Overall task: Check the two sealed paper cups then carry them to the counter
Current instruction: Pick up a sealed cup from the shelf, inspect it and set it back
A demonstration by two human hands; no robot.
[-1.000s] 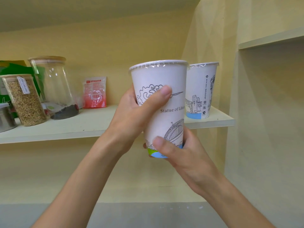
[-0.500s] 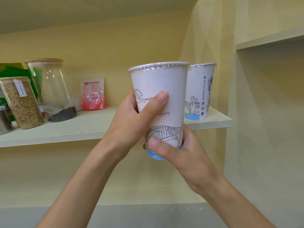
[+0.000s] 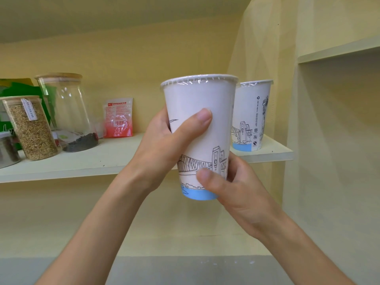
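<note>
White paper, clear film stretched tight across the rim: the nearer sealed paper cup with the line-drawn bridge and blue base [image 3: 200, 120] is up in the air in front of the pale wooden shelf [image 3: 107, 159], upright, off every surface. The left hand [image 3: 164, 145] is wrapped round its middle from the left side, thumb laid across the front wall, grasping the cup. The right hand [image 3: 236, 192] is closed on the lower part, thumb pressed just above the blue band and fingers curled behind, so both hands grip the same cup. Behind it, near the shelf's right end, the second sealed white paper cup with the printed statue and blue base [image 3: 251, 118] stands upright on the shelf, untouched. Over toward the shelf's left end: a red and white foil sachet [image 3: 118, 118] leaning on the back wall, a tall clear glass jar with a wooden lid and a dark layer at the bottom [image 3: 65, 112], and a narrower glass jar packed with tan grain and tagged with a paper label [image 3: 30, 128], tilted in the wide-angle view. Below runs a grey tabletop [image 3: 185, 268].
</note>
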